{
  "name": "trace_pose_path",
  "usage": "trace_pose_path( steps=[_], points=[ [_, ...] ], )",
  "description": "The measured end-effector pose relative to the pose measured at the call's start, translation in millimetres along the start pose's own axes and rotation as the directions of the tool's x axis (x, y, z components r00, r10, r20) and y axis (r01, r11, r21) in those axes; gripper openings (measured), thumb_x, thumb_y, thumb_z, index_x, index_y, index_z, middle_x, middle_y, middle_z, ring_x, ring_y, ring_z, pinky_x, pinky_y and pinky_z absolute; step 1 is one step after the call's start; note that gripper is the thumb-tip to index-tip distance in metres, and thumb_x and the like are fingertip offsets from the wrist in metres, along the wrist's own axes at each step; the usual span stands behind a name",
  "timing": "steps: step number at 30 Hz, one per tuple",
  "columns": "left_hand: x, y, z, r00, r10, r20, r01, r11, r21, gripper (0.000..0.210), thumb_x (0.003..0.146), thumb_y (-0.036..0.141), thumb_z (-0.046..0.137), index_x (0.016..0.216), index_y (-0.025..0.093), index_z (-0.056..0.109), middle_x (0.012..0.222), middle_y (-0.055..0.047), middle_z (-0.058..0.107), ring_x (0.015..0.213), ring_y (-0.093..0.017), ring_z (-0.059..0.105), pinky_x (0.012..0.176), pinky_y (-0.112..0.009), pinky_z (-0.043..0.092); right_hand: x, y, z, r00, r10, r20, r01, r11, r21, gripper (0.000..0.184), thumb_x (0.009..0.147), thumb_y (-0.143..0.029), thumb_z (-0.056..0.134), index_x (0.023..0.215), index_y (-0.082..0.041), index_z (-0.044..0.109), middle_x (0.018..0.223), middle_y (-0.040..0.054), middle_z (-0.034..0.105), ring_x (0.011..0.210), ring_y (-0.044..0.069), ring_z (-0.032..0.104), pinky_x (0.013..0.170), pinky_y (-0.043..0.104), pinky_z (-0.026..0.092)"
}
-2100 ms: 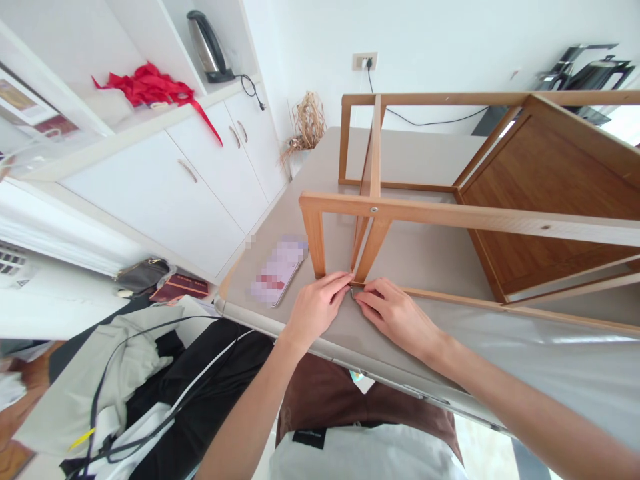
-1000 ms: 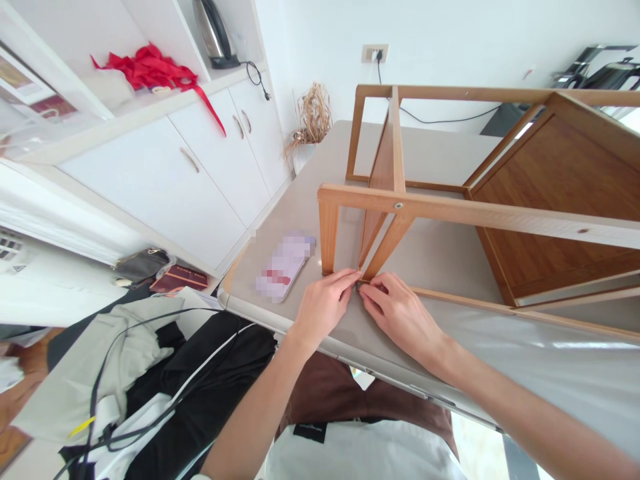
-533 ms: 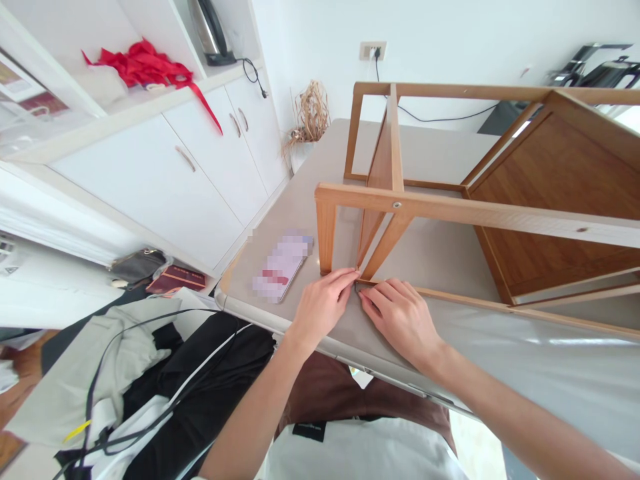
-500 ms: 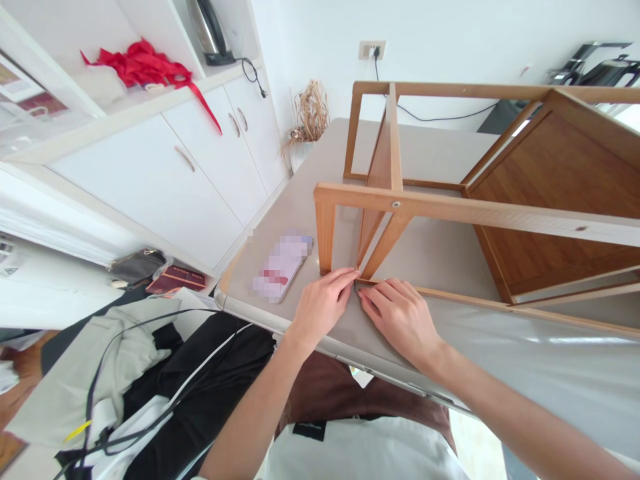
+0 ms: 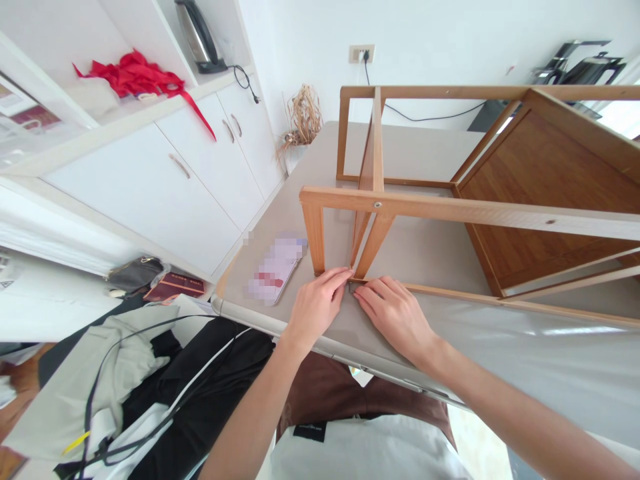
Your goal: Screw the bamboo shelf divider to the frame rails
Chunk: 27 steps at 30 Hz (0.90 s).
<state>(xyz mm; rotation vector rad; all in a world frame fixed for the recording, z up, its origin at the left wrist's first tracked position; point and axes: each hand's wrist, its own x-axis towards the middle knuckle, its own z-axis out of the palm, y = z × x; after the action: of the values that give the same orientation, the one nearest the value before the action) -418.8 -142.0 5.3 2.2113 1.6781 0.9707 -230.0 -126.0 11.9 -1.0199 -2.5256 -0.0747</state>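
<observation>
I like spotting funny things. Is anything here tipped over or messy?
Yes. The wooden chair lies on its side on the table, both hands at its lower rail. Clothes sit heaped below the table edge.

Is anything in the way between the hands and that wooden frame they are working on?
Nothing visible. Both the left hand and the right hand rest on the table with fingertips meeting at the wooden frame, at its bottom joint.

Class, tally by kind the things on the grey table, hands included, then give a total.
Hands: 2, left hand and right hand, fingertips at the frame's lower joint.
Wooden frame: 1.
Phone: 1.
Dried plant: 1.
Total: 5, all on the table.
</observation>
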Motion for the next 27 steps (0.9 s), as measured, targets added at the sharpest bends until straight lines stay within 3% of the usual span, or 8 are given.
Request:
trace_pose_path(
  steps=[6,27],
  points=[
    [1.5,3.1,-0.1,0.998,0.025,0.062,-0.031,0.994,0.101,0.040,0.098,0.012,0.046,0.132,0.028,0.060,0.140,0.000,0.061,0.115,-0.018,0.067,0.095,-0.032,0.058,-0.7,2.0,1.4,1.000,0.002,-0.001,-0.002,1.000,0.001,0.016,0.097,-0.014,0.052,0.095,-0.019,0.066,0.092,0.0054,0.066,0.087,0.020,0.053,0.080,0.034,0.041],
    [-0.3,2.7,1.2,0.998,0.021,0.051,-0.024,0.997,0.071,0.040,0.098,0.013,0.047,0.130,0.030,0.063,0.137,0.003,0.063,0.118,-0.018,0.066,0.097,-0.033,0.058,7.5,-4.1,0.1,0.994,0.066,-0.083,-0.067,0.998,-0.010,0.015,0.096,-0.017,0.053,0.091,-0.020,0.067,0.091,0.0061,0.063,0.085,0.020,0.048,0.076,0.034,0.037]
  ],
)
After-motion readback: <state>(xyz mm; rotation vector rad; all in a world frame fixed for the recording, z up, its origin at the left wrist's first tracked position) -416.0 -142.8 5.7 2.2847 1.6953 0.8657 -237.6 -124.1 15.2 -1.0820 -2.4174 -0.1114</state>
